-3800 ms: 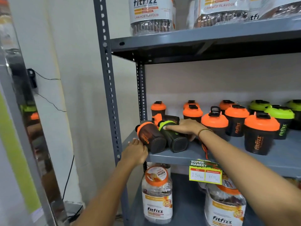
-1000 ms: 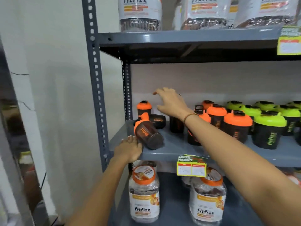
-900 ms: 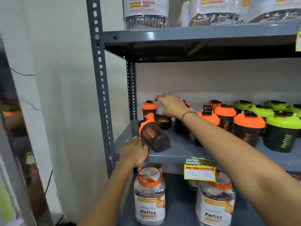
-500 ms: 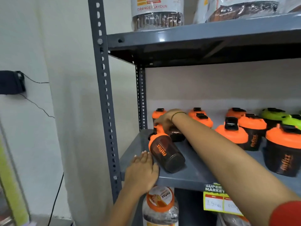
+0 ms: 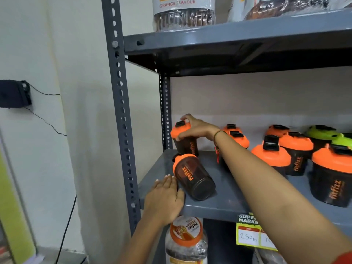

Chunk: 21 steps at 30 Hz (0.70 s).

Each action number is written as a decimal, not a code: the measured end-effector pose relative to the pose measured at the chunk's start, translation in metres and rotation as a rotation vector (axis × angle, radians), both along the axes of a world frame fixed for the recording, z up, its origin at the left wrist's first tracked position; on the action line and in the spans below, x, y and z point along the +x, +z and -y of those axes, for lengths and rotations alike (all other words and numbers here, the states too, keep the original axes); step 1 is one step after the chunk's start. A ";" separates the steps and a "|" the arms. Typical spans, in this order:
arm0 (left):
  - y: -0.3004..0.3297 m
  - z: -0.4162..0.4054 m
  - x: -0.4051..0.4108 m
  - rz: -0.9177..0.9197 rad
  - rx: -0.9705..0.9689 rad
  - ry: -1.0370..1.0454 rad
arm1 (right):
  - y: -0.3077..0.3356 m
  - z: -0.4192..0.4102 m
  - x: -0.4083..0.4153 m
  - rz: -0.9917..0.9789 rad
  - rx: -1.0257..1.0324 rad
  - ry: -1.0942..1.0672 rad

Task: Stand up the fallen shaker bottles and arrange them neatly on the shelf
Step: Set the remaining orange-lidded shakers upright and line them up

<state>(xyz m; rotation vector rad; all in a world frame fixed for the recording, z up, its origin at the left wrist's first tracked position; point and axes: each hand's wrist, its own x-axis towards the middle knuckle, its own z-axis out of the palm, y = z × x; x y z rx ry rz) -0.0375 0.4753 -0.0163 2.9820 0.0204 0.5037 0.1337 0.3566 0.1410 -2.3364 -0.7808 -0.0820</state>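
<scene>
The right hand [image 5: 196, 129] is closed over the orange lid of a dark translucent shaker bottle [image 5: 185, 141], fingers curled round the cap's rim and thumb on the near side. That bottle stands at the back left corner of the grey metal shelf [image 5: 224, 202], leaning slightly and apparently not yet released.

The left hand [image 5: 164, 199] lies flat on the front edge of the shelf, fingers together and extended, holding nothing. Just beside its fingertips, to their right, a second dark shaker bottle with an orange lid [image 5: 192, 178] lies on its side, lid pointing towards the back, base towards the front edge. Whether the fingertips touch it cannot be told.

To the right of the right forearm, a group of upright orange-lidded shakers [image 5: 272, 155] stands in staggered rows, with upright green-lidded shakers [image 5: 322, 133] beyond them at the far right. The forearm hides part of this group.

Assessment: most of the stock in view is upright. One bottle is in the course of being set upright; one remains down and needs standing. The standing bottles are unevenly spaced, so alignment of the rows also appears outstanding. The fallen bottle lies near the front edge and, being round, could roll off if knocked.

A yellow price tag [image 5: 249, 235] hangs below the right forearm.
</scene>
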 end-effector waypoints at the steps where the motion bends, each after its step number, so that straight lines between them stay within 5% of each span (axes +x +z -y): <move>1: 0.000 0.000 0.000 -0.001 -0.002 0.000 | -0.003 0.000 -0.002 0.006 0.089 -0.035; 5: 0.001 0.001 -0.001 0.004 -0.005 0.006 | -0.025 -0.005 -0.005 0.066 0.231 -0.256; 9: 0.002 0.003 -0.003 0.013 -0.026 0.005 | -0.038 -0.003 -0.007 0.132 0.070 -0.377; 21: -0.001 0.000 -0.001 0.015 -0.018 0.001 | -0.047 0.003 -0.005 0.082 -0.055 -0.409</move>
